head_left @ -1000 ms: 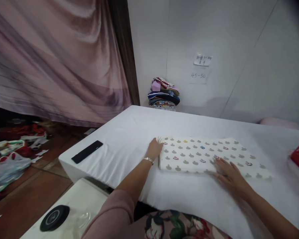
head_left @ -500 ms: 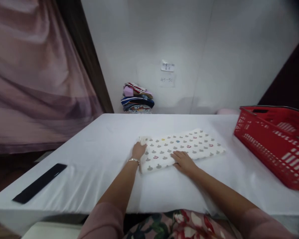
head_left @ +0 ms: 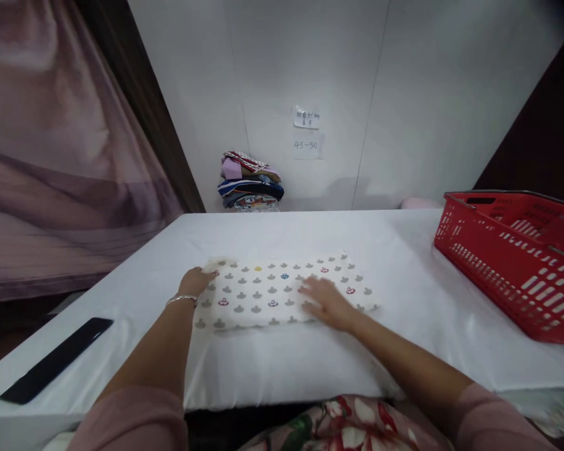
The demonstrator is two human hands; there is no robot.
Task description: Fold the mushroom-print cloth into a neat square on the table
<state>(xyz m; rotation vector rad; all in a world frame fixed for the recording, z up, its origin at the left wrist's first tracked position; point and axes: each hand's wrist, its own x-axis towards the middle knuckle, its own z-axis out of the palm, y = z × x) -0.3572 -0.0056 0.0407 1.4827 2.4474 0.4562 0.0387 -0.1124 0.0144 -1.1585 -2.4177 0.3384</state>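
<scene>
A folded white cloth (head_left: pixel 263 291) printed with grey, red, blue and yellow motifs lies flat on the white-covered table. At its left edge, my left hand (head_left: pixel 197 282), with a silver bracelet at the wrist, is closed on the fabric near the far left corner. Over the right half of the cloth is my right hand (head_left: pixel 329 305), fingers spread and slightly blurred by motion. Whether its palm presses on the cloth or hovers just above, I cannot tell.
A red plastic basket (head_left: pixel 507 266) stands at the table's right side. A long black strip (head_left: pixel 56 361) lies at the left front. Folded fabrics (head_left: pixel 251 181) are stacked by the back wall, near paper labels (head_left: pixel 307 131). A pink curtain (head_left: pixel 66 156) hangs on the left.
The cloth has moved left and now lies straighter along the table, my left hand going with it. My right hand has shifted slightly left, its fingers spreading. The view has turned slightly.
</scene>
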